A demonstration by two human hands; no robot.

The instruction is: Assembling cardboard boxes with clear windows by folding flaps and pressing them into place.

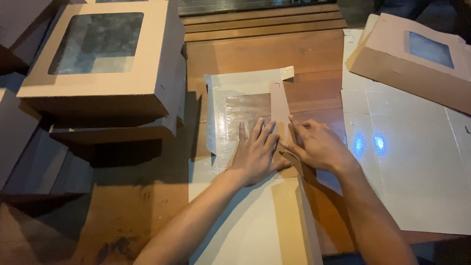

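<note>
Pressing flat is what the left hand (256,154) is seen doing: it lies palm down, fingers spread, grasping nothing, on an unfolded box blank (245,162) that rests white side up on the middle of the wooden desk (265,49). The right hand (319,147) is laid just beside it, its fingertips touching the brown side flap (280,105) that is turned over onto the blank next to the clear window (248,110); whether anything is pinched between thumb and fingers cannot be told, but nothing is lifted.

For a clean crease, the blank would best be held firmly by the flat palm while the flap is pushed along its scored line rather than across it, with pressure kept off the thin window film, which is likely to dent or come loose. An even stroke from one end of the fold to the other is judged safer than a single hard press.

To the left, finished brown window boxes (103,59) are stacked close to the blank's edge. On the right, flat white sheets (412,157) lie spread out, with another window box (412,59) resting on their far end. Little free desk is left on either side, so a swung flap could be caught by the stack.
</note>
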